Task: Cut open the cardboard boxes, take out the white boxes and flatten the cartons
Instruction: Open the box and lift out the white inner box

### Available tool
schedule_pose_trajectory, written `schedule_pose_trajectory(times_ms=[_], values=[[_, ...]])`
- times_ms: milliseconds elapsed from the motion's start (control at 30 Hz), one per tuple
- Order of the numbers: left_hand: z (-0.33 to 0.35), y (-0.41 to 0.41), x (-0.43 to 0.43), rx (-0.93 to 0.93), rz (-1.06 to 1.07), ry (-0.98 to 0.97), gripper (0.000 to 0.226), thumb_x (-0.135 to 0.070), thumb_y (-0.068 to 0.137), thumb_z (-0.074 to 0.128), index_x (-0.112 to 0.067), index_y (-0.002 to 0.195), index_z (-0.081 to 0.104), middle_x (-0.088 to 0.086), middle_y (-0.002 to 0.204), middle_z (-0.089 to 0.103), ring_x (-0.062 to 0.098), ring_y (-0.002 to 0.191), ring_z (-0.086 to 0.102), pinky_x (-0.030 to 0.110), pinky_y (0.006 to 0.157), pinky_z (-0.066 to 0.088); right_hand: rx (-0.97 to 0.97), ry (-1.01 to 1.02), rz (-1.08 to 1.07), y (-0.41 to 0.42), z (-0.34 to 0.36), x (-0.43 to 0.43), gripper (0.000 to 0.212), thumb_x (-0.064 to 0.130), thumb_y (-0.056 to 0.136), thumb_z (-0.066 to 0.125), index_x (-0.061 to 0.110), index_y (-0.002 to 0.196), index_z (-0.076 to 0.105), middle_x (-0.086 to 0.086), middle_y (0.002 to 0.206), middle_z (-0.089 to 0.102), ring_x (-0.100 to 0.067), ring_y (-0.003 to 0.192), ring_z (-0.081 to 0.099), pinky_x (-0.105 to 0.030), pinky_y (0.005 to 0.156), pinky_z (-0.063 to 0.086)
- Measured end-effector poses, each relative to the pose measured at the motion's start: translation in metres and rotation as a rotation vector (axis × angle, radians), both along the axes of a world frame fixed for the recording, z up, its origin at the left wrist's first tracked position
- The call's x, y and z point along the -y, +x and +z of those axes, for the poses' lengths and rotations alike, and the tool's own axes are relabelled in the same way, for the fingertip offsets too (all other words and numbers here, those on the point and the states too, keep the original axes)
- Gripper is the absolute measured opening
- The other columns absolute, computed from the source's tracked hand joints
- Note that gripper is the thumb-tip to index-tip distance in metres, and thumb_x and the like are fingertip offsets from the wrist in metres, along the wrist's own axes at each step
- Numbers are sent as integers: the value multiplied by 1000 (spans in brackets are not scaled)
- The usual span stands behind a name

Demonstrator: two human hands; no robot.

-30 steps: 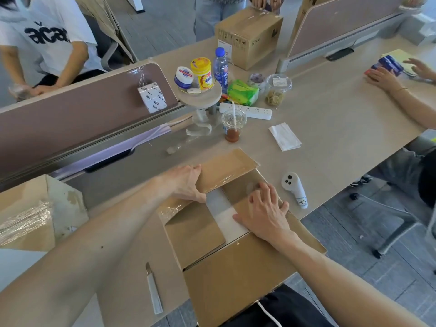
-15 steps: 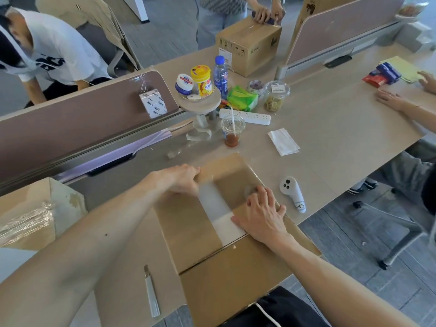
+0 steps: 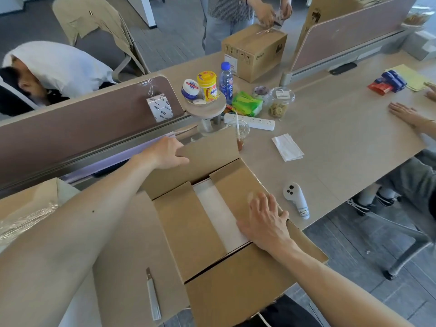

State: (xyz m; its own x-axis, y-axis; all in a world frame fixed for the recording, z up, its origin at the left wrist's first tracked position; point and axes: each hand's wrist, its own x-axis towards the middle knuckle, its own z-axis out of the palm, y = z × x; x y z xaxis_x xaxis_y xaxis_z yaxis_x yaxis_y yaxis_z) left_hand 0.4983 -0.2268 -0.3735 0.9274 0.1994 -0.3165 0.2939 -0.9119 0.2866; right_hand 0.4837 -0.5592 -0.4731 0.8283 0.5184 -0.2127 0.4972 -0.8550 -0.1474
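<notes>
Fingers of the left hand (image 3: 168,153) pinch the far flap (image 3: 212,149) at its left edge, holding it up. The right hand (image 3: 264,220) lies flat, fingers spread, on the right inner flap (image 3: 233,180). The carton (image 3: 236,291) sits at the desk's (image 3: 342,138) near edge. The white box (image 3: 217,208) inside looks stiff and smooth, probably best lifted by its sides.

Just right of the right hand (image 3: 264,223), the white controller (image 3: 295,199) carries a handwritten tag (image 3: 303,211), which looks like "H03". Far beyond the left hand (image 3: 168,153), the sealed carton (image 3: 254,53) shows a brand mark, seemingly "PICO", beside a row of handling symbols. The tape roll (image 3: 160,108) and yellow jar (image 3: 207,86) have print too, but it's too small to read.
</notes>
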Motion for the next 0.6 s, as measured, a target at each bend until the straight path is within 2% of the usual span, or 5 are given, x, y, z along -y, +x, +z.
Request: schedule_pose_trajectory(times_ms=[67, 133, 200, 300, 600], values=[[-12, -4, 1, 27, 80, 166, 55, -47, 97, 59, -11, 138, 54, 14, 105, 67, 33, 100, 63, 38, 81, 49, -6, -5, 4, -1, 1, -1, 68, 65, 84, 48, 19, 133, 34, -1, 146, 24, -28, 136, 21, -56, 86, 40], [-28, -10, 6, 64, 148, 257, 72, -50, 102, 48, -13, 158, 22, 18, 135, 59, 33, 117, 60, 45, 94, 48, 0, -9, 18, -1, 2, -3, 68, 62, 86, 46, 23, 138, 29, -2, 147, 21, -29, 137, 20, -58, 87, 40], [-45, -12, 10, 61, 164, 325, 75, -47, 105, 38, -11, 160, 3, 15, 163, 24, 30, 148, 30, 56, 116, 25, -12, -36, 26, -1, 4, -6, 65, 59, 89, 43, 24, 141, 24, -4, 149, 19, -33, 139, 17, -61, 89, 39], [-69, -22, 18, -56, 150, 340, 72, -49, 106, 26, -12, 160, -4, 10, 168, -11, 24, 155, -8, 59, 122, -1, -61, -48, 22, 0, 7, -8, 63, 56, 91, 39, 26, 142, 21, -7, 151, 18, -37, 142, 16, -63, 92, 37], [-95, -69, 82, -172, 311, 109, 103, -88, 80, 34, -33, 159, -3, 4, 167, -14, 32, 153, -14, 63, 117, -2, -211, 97, 134, 19, 40, 10, 66, 59, 83, 19, 25, 139, 25, -7, 125, 45, -36, 115, 50, -46, 84, 48]])
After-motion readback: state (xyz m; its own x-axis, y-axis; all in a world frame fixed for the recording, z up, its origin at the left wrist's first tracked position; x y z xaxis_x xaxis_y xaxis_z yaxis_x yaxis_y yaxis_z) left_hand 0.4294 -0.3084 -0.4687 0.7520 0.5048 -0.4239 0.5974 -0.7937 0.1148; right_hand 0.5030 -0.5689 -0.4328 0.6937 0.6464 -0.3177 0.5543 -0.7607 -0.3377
